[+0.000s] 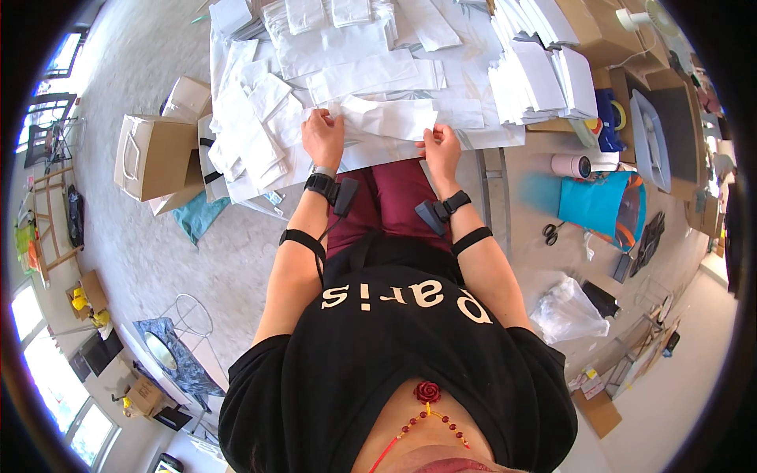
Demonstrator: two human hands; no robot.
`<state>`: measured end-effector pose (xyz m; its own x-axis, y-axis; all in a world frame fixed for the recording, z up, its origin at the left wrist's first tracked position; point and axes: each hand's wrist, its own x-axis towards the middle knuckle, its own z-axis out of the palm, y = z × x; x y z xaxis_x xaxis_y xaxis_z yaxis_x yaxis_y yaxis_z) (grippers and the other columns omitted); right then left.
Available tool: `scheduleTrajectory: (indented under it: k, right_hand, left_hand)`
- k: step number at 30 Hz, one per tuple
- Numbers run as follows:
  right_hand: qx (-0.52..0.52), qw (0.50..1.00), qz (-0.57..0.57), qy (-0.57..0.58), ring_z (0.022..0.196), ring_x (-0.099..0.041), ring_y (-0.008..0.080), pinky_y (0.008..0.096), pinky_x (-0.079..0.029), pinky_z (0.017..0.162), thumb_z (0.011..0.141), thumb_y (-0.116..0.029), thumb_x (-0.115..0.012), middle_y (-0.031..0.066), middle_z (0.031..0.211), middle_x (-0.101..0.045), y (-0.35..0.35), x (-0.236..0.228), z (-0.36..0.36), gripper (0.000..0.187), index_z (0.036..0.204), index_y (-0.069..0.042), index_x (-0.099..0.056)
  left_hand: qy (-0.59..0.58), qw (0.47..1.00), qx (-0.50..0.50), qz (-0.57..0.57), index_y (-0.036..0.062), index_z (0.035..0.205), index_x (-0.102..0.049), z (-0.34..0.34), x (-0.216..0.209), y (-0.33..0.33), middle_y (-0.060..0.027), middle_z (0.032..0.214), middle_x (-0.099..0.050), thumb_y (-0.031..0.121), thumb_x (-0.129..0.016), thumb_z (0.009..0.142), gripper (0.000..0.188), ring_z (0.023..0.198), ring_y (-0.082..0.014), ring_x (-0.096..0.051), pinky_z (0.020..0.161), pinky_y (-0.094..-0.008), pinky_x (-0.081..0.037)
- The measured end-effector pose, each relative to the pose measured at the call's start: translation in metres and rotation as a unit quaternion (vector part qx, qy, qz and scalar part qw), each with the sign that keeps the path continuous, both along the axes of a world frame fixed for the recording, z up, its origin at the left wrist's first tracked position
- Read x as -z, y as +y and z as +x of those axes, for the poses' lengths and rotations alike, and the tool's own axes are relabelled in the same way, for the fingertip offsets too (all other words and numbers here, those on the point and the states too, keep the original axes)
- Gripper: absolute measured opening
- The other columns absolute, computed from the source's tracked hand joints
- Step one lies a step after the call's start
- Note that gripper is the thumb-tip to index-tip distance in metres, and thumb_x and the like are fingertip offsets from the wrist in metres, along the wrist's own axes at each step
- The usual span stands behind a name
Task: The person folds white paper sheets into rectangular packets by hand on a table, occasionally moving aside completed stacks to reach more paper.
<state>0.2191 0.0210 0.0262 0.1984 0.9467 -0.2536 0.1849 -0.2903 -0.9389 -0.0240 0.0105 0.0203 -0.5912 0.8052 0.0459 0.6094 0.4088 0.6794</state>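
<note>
A long, flat white paper strip (386, 117) lies crosswise near the table's front edge, slightly creased. My left hand (323, 140) has its fingers curled together on the strip's left end. At the lower right corner, my right hand (441, 151) pinches the strip's edge between thumb and fingers. More white strips (374, 72) are layered just beyond it. To the left of my left hand spreads a loose heap of flat white pieces (244, 142). Whether these are plain sheets or flat bags, I cannot tell.
The table (493, 139) has a pale patterned cover. Thick white stacks (530, 83) stand at its right. Cardboard boxes (154, 158) sit on the left floor. Right of the table are a blue bag (595, 206), a pink cup (569, 165), scissors (552, 232) and clear plastic (569, 309).
</note>
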Motion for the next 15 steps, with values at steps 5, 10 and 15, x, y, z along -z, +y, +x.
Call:
scheduleTrajectory:
  k: [5,10,15]
  right_hand:
    - [-0.019,0.995,0.038,-0.085,0.071,-0.074,0.0208,0.0356,-0.056,0.065,0.097,-0.015,-0.067,0.0115,0.094,-0.074,0.001,-0.008,0.0,0.02,0.11,0.001,-0.067]
    - [-0.028,0.968,0.125,-0.215,0.081,-0.072,0.0282,0.0424,-0.055,0.077,0.093,-0.018,-0.07,0.0127,0.095,-0.075,0.015,0.003,0.005,0.023,0.109,-0.002,-0.069]
    - [-0.031,0.973,0.081,-0.216,0.084,-0.071,0.0304,0.0424,-0.055,0.076,0.091,-0.02,-0.073,0.0104,0.095,-0.075,0.023,0.0,0.004,0.024,0.109,-0.005,-0.069]
  left_hand:
    - [-0.094,0.994,-0.037,0.045,0.0009,0.093,-0.072,-0.005,0.002,-0.007,-0.0099,0.082,-0.071,0.023,-0.079,0.083,0.026,0.076,-0.0241,-0.065,0.073,-0.0382,-0.052]
    - [-0.164,0.981,-0.078,0.063,-0.0015,0.093,-0.072,-0.009,0.012,-0.018,-0.0097,0.083,-0.072,0.024,-0.079,0.085,0.028,0.072,-0.0197,-0.066,0.071,-0.035,-0.053]
    - [-0.21,0.969,-0.093,0.092,-0.0036,0.096,-0.071,-0.007,0.014,-0.024,-0.01,0.084,-0.073,0.023,-0.079,0.087,0.029,0.074,-0.0176,-0.067,0.071,-0.0329,-0.054]
